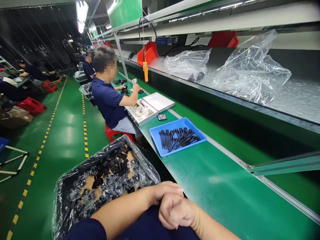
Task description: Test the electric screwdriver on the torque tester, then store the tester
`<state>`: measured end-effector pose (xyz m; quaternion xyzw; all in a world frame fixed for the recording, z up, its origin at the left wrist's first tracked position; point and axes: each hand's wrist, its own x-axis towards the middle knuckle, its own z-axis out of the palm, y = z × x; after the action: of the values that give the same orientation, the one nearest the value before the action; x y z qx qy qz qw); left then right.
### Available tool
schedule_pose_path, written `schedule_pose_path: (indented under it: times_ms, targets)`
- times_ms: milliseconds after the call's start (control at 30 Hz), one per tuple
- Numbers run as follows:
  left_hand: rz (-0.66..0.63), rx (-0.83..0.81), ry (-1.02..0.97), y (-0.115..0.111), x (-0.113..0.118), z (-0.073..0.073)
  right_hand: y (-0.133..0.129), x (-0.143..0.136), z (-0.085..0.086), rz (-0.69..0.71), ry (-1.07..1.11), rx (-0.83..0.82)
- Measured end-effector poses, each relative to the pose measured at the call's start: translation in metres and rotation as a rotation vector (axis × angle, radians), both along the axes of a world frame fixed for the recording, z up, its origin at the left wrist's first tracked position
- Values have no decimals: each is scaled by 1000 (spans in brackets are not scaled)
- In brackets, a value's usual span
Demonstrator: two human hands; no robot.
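My left hand (166,191) and my right hand (176,210) are together at the near edge of the green table (210,176), at the bottom middle. The right hand's fingers are curled in and touch the left hand, whose fingers are partly hidden behind it. No object shows in the right hand. Beyond them on the table stands a blue tray (163,153) with several black rod-like parts (175,138). A plastic-lined bin (58,193) holding many black parts (117,163), some bagged, is left of my hands.
A co-worker (107,93) sits farther along the table, handling black parts beside an open white case (142,116). An orange tool (145,71) hangs above. Plastic bags (252,73) lie on the metal shelf (300,96) at the right.
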<state>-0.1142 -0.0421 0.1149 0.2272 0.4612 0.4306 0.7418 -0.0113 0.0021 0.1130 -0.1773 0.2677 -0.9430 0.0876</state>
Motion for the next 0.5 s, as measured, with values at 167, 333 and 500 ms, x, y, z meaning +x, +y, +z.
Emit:
schedule_pose_path:
  times_ms: [167,333,500]
  targets:
    - [85,32,64,-14,10,9,-16,1,-7,35,37,-98]
    - [64,51,296,-27,12,20,-17,15,-11,2,14,-88]
    - [121,73,313,-35,14,23,-18,21,-12,-4,-22,-174]
